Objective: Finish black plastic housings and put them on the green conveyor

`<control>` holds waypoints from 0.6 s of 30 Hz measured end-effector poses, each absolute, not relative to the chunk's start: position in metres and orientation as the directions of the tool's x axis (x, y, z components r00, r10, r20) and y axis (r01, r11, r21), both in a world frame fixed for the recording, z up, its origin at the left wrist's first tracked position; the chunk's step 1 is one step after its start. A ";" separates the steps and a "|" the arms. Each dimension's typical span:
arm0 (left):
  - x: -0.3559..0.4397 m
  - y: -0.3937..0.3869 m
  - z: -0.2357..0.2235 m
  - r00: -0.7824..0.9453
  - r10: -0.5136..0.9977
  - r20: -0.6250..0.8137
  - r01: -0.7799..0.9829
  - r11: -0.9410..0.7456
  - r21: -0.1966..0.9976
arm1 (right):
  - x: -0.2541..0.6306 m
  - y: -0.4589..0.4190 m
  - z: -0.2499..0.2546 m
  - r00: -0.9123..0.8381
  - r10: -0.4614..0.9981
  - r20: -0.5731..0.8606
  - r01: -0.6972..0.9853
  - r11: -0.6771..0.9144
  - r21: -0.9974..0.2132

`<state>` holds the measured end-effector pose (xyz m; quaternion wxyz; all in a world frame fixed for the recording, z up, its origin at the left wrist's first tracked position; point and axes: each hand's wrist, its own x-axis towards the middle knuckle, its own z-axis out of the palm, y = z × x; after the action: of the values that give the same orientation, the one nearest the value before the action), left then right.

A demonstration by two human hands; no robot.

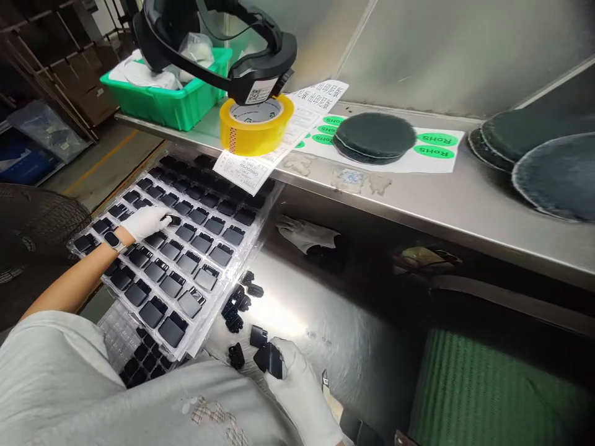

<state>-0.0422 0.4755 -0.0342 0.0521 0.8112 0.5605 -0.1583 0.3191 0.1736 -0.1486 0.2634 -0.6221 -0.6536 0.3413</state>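
Observation:
My left hand (147, 222), in a white glove, reaches over a clear plastic tray (211, 319) with rows of black plastic parts. Its fingertips pinch a small black part (173, 220) at one of the pockets; whether that part is lifted clear, I cannot tell. Low in the middle, my right hand (292, 362), also gloved in white, grips a black plastic part (269, 360) above the steel bench (320, 322). Another black piece (258, 336) lies just beyond it. Several small black parts (238, 303) are scattered along the tray's right edge.
A steel shelf (409, 192) crosses above the bench. It carries a green bin (186, 102), yellow tape (255, 136), label sheets and dark round pads (374, 136). A black headset (260, 68) is above the tape. A fan (41, 229) stands left; green ribbed material (483, 390) lies right.

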 end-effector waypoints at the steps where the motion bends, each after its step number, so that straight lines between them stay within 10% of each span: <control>1: -0.042 0.477 -0.035 0.294 0.906 -0.304 0.941 -0.331 -0.076 | 0.319 0.175 -0.147 -0.092 0.994 -0.058 0.630 0.013 -0.777; 11: -0.032 0.481 -0.023 0.227 0.864 -0.449 0.974 -0.204 0.099 | 0.318 0.167 -0.153 -0.057 0.998 0.009 0.621 0.042 -0.783; 18: -0.012 0.447 -0.004 0.139 0.954 -0.267 0.987 -0.111 0.118 | 0.316 0.168 -0.145 -0.029 0.999 -0.019 0.564 0.000 -0.826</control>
<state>-0.0117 0.4467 -0.0040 0.1337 0.7427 0.6532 -0.0621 0.3156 0.1683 -0.1451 0.3193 -0.6194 -0.6310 0.3409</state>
